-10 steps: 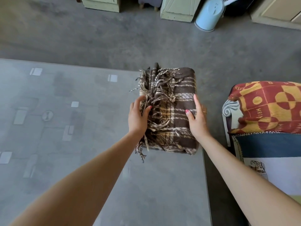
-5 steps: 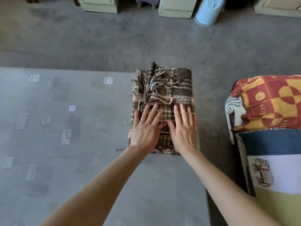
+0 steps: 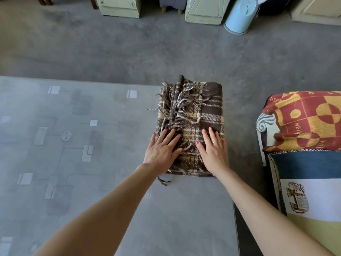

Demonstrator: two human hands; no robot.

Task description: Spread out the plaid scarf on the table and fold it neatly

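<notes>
The brown and cream plaid scarf [image 3: 208,111] lies folded into a thick rectangle at the far right corner of the grey glass table [image 3: 77,145]. Its tangled fringe is piled on top along the left side. My left hand [image 3: 162,150] lies flat, fingers spread, on the scarf's near left edge, partly on the table. My right hand [image 3: 212,150] presses flat on the scarf's near right part, fingers apart. Neither hand grips the cloth.
The table's right edge [image 3: 235,215] runs just beside the scarf. To the right stands a chair with a red and yellow patterned throw [image 3: 310,121]. Across the grey floor are pale green cabinets [image 3: 203,10] and a light blue bin [image 3: 239,15].
A second ago both hands held the folded scarf by its sides. They then laid it down and pressed flat on top, and have since slid apart toward its near corners.
</notes>
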